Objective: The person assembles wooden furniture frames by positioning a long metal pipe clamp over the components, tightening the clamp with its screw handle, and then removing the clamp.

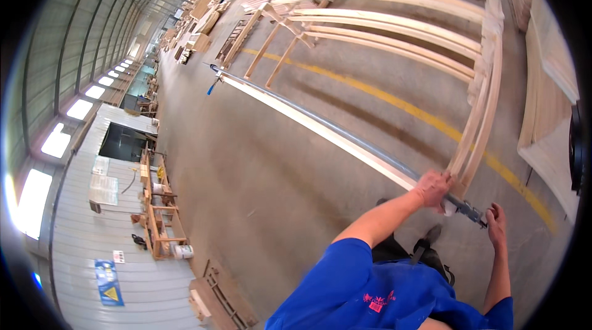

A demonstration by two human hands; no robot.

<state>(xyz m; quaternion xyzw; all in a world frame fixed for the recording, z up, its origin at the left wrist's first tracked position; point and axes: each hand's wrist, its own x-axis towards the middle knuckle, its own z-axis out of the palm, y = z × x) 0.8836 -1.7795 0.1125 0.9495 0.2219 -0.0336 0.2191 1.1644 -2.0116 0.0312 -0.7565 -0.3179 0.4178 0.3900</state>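
A long grey bar clamp (pixel 345 133) lies along a pale wooden rail (pixel 320 139), at the near side of a large wooden frame (pixel 382 25). At its far end, the clamp has a blue handle (pixel 213 87). My left hand (pixel 433 189) is closed round the clamp and rail near their close end, by the foot of the frame's upright posts (pixel 478 126). Curled at the clamp's screw end (pixel 476 215), the fingers of my right hand (pixel 497 222) touch its tip. The underside of my left grip is hidden.
A yellow floor line (pixel 394 101) runs beneath the frame. Stacked curved wooden parts (pixel 546 108) stand close on the right. To the left are a wooden rack (pixel 161 231), a white bucket (pixel 183 252) and a ribbed metal wall (pixel 80 231). More timber piles (pixel 206 3) lie far back.
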